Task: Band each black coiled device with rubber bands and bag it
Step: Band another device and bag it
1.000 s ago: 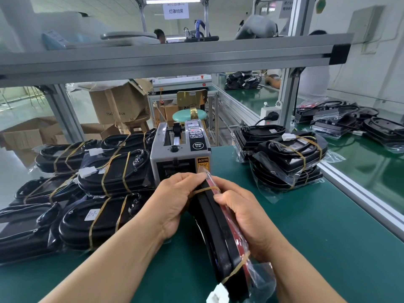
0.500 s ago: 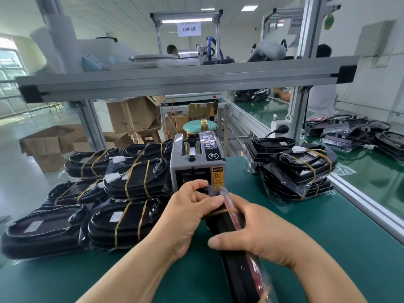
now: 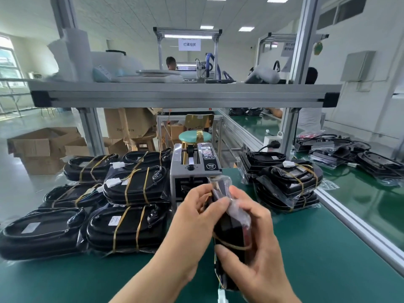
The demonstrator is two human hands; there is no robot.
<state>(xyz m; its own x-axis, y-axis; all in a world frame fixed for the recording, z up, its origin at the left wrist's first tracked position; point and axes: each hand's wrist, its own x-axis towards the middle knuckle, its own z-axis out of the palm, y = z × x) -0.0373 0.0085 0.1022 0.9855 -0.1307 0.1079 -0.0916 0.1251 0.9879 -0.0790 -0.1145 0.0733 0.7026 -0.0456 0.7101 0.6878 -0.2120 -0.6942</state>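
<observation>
While left hand [image 3: 196, 217] pinches top, right hand [image 3: 251, 250] wraps lower end: both grips clamped on device [image 3: 229, 228], edge-up over surface's [image 3: 328, 248] near edge; rubber band [image 3: 231, 245] on, bagging likely. Next: tug bag [image 3: 238, 213] down evenly.

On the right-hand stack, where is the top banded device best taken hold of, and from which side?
Probably across its narrow middle, between the two rubber bands, coming down from above: the top device lies flat on the stack with both long edges exposed. The bands hold cord and body together there, whereas the loose clear bag alone would likely slip.
</observation>
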